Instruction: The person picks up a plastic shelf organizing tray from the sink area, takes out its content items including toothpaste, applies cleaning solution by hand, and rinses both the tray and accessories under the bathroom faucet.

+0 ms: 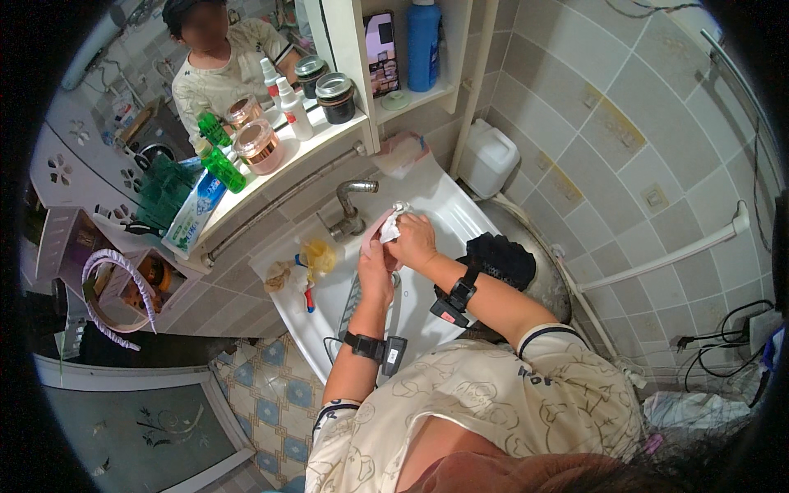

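Note:
Above a white washbasin point(425, 308), my left hand point(376, 274) grips a pink, thin-sided item point(375, 233), its exact kind hidden by the fingers. My right hand point(413, 240) presses a crumpled white cloth or tissue point(391, 228) against it. Both hands are close together, just right of the metal faucet point(350, 212). Below my left hand, a grey ridged strip point(348, 305) lies in the basin. On the basin's left rim are a translucent yellow item point(320, 256), a small red-and-blue handled item point(309, 299) and a brownish crumpled piece point(278, 275).
A black cloth point(502, 259) lies at the basin's right edge, over a round metal surface point(551, 296). A white jug point(490, 159) stands behind. The mirror shelf holds a green bottle point(225, 166), jars point(336, 98) and a toothpaste box point(196, 212). A phone point(381, 55) leans in the cabinet.

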Demonstrator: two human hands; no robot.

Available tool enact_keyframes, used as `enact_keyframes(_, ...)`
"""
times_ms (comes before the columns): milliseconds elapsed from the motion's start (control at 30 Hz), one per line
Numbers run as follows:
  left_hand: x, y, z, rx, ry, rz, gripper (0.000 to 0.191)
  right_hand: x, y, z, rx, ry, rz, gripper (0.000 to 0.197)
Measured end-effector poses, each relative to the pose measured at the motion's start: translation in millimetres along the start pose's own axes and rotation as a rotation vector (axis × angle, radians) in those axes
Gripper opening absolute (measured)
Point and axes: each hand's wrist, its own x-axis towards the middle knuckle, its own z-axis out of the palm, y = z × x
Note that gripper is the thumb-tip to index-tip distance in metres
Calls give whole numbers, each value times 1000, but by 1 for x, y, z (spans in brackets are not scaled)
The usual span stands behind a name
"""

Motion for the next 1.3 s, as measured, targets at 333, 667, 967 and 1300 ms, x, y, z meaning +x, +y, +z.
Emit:
enact_keyframes(333,-4,-4,10,-45,-15,66,43,5,-5,-5,-10,20,243,22)
enact_keyframes(667,-2,-5,-7,-65,-47,50,52,5,6,-6,133,6,-75,21)
enact_keyframes(967,1,0,-19,-52,11,-37,48,-14,-12,-13,119,-112,-396,14)
enact_keyframes(1300,-1,6,-1,-237,-31,-141,62,0,-16,-26,245,80,-62,19)
